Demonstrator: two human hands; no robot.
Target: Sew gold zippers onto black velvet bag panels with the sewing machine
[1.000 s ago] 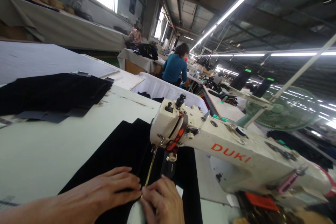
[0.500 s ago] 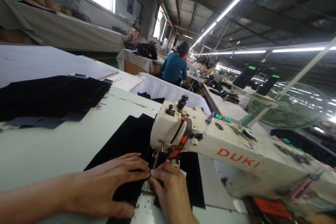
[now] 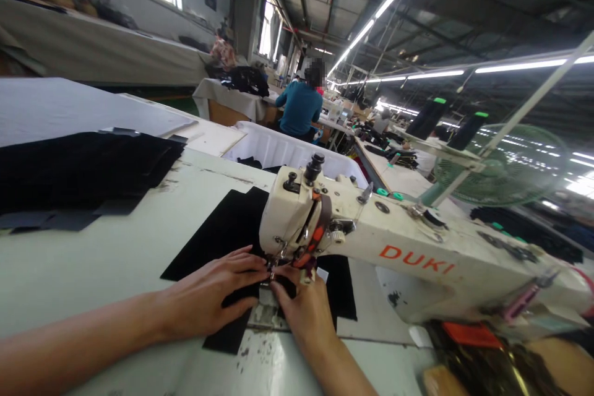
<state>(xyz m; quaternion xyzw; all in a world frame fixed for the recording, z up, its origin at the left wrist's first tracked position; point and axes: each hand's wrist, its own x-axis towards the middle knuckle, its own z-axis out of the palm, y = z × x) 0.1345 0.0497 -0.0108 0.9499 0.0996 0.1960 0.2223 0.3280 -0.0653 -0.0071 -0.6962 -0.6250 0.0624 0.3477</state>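
Note:
Black fabric (image 3: 218,232) lies under the head of a white sewing machine (image 3: 297,210) marked DUKI, spreading out on both sides of the needle area. My left hand (image 3: 211,294) rests flat on the fabric left of the presser foot (image 3: 273,272), its fingers stretched toward the foot and the thumb apart. Close by on the right, my right hand (image 3: 304,303) has thumb and forefinger closed on the fabric at the foot. Its other fingertips are hidden beneath the machine head. The needle tip is hard to make out between the hands.
A stack of black fabric pieces (image 3: 88,173) lies on the table's left. Behind the machine stands a white plastic bin (image 3: 297,148) with dark pieces inside. Thread cones (image 3: 427,117) and a green fan (image 3: 505,164) are at right. A person in blue (image 3: 299,108) sits farther back.
The black fabric has moved away from me under the machine head, and its near edge now shows on the table. Both hands have moved forward with it. The view has shifted slightly.

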